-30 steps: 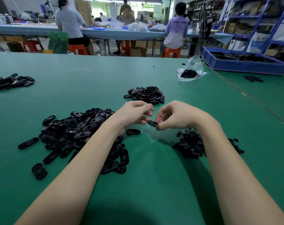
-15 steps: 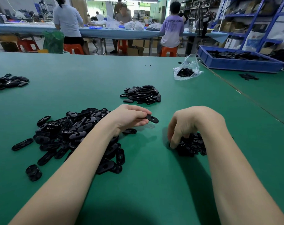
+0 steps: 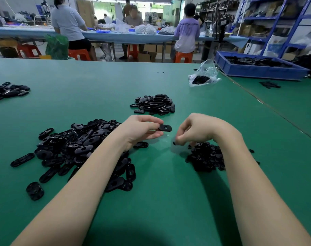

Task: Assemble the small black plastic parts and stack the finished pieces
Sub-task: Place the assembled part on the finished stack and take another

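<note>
The left hand (image 3: 142, 129) pinches a black oval piece (image 3: 165, 128) with a slot in its middle between thumb and fingers, holding it flat above the green counter (image 3: 160, 201). Just to its right, the right hand (image 3: 195, 130) has its fingers curled down and pinches a tiny black part (image 3: 174, 143) at its fingertips, above a heap of small black parts (image 3: 206, 157). A large loose pile of oval pieces (image 3: 76, 148) lies under and left of the left forearm. A tidier stack of pieces (image 3: 155, 104) sits farther back, between the hands. Beyond lie a clear plastic bag (image 3: 203, 75) and a blue bin (image 3: 257, 68). A seated person's purple shirt (image 3: 186, 32) bears writing too blurred to read.
</note>
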`<state>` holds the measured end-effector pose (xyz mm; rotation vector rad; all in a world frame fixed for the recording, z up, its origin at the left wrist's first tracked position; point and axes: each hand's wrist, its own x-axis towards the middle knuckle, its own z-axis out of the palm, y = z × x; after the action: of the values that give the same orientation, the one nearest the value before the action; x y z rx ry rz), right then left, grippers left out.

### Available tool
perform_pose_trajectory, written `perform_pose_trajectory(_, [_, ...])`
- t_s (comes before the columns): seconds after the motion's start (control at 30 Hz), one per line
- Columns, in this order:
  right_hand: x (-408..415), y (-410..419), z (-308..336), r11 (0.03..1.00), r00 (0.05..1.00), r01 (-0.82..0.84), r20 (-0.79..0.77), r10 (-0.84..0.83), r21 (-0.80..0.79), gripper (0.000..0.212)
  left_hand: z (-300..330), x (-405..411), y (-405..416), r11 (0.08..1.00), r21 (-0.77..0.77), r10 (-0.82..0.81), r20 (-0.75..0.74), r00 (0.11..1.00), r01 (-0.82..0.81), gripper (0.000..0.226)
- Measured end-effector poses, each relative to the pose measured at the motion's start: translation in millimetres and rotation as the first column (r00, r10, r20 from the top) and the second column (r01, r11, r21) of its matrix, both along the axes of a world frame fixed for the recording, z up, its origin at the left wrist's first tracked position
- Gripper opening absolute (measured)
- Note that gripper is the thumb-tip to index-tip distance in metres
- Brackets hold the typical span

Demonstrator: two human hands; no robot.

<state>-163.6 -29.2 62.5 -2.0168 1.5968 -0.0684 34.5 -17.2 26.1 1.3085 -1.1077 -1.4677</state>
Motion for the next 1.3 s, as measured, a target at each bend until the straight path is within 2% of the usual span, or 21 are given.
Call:
perform_pose_trajectory(0.13, [-2,0,-2,0.991,0.932,0.129,0.346,-0.107,-0.042,0.003,1,-1,-1,0.999,-0.045,-0.004,-0.014,1.0,0.003,0.019])
perform_pose_trajectory(0.27, [2,1,-5,0.98,0.869,0.191,0.474,-0.145,-0.049,0.006,1,-2,0,0.997,-0.071,-0.02,0.004,1.0,0.02,0.021])
perform_pose_trajectory(0.5, [4,-1,-7,0.974,0.86,0.217,0.485,-0.156,-0.07,0.011,3,-3,2,0.997,-0.069,-0.03,-0.013,0.999,0.029,0.02])
perform_pose_trajectory(0.63, [5,-5,-10,0.967,0.861,0.239,0.48,-0.168,-0.092,0.005,3,-3,2,0.997,-0.066,-0.03,-0.023,0.999,0.029,0.019])
perform_pose_trajectory(0.87, [5,-9,-16,0.96,0.842,0.267,0.505,-0.188,-0.087,0.007,2,-4,2,0.998,-0.058,-0.033,-0.048,0.998,0.03,0.017])
perform_pose_trajectory(1.03, [6,-10,-14,0.964,0.853,0.253,0.49,-0.181,-0.084,0.008,2,-5,1,0.997,-0.071,-0.036,-0.016,0.999,0.035,0.015])
perform_pose_trajectory(1.3, [5,-10,-14,0.944,0.843,0.327,0.461,-0.276,-0.033,0.019,1,-5,2,0.994,-0.096,-0.04,0.043,0.998,0.044,0.016])
